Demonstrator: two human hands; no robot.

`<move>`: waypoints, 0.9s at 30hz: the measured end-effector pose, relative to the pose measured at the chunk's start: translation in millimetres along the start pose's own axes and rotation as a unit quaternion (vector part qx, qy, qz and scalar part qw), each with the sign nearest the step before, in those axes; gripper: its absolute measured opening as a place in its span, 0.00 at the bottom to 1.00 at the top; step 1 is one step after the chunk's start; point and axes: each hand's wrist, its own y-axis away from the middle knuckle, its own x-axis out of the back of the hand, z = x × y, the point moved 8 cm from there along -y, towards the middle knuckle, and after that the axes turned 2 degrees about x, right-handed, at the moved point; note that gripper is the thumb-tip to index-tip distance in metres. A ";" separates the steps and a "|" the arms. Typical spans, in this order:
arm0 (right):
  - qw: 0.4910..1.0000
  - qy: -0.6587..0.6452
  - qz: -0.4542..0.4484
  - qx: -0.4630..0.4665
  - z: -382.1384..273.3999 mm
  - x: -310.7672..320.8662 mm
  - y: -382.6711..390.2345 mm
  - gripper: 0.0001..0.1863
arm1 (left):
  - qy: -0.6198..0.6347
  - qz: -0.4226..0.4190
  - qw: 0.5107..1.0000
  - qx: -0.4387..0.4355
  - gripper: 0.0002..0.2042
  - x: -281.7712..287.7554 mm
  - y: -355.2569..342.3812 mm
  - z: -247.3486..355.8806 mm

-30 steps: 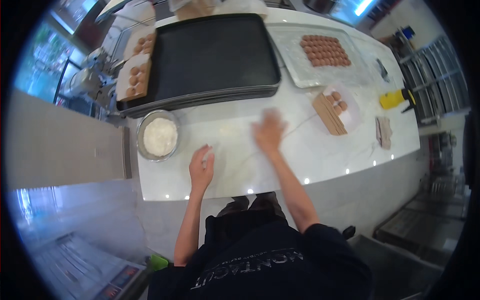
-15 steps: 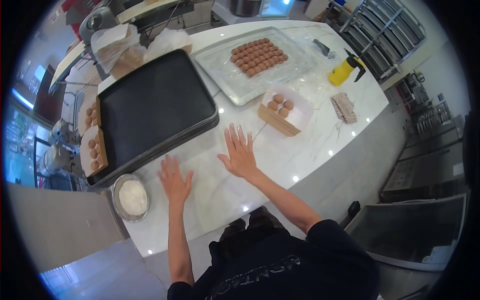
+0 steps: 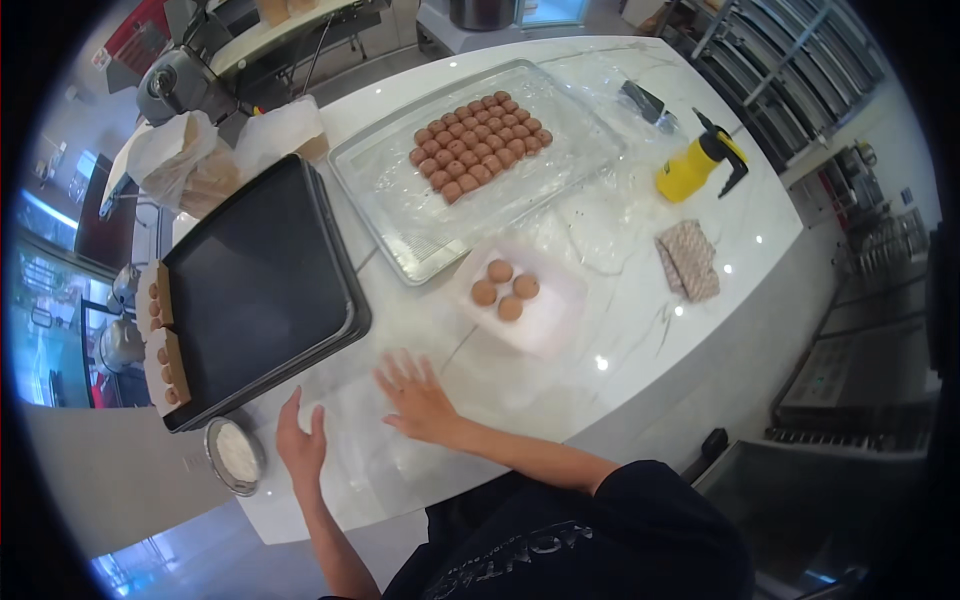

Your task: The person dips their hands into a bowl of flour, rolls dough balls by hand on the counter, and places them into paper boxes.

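Observation:
My left hand is open over the white marble table, its thumb held away from the fingers and nothing in it. Close by on its left stands a metal bowl of white flour. My right hand is open too, fingers spread and slightly blurred, holding nothing. Beyond it sits a shallow white-lined box with several round brown dough balls inside. A stack of black baking trays lies past my left hand. I cannot tell whether either palm touches the tabletop.
Farther back, a metal tray lined with plastic film carries rows of brown balls. To the right are a yellow spray bottle, a folded checked cloth and a dark scraper-like tool. Small boxes of balls edge the black trays.
Both hands have drawn back toward me, and the left has turned more edge-on. My view has shifted, so the box appears nearer and its brown front side no longer shows.

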 end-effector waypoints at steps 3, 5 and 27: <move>0.988 -0.103 0.090 0.064 5.2 119.5 -9.1 0.38 | 0.157 0.028 0.986 0.052 0.17 -3.1 -17.7 63.7; 0.971 -0.146 0.174 0.070 55.6 192.9 -18.4 0.31 | 0.198 0.007 0.980 0.028 0.16 -20.6 -41.3 117.2; 0.943 0.009 0.005 -0.332 518.0 274.0 -240.4 0.29 | 0.213 -0.041 0.976 0.028 0.15 -92.9 -114.5 296.3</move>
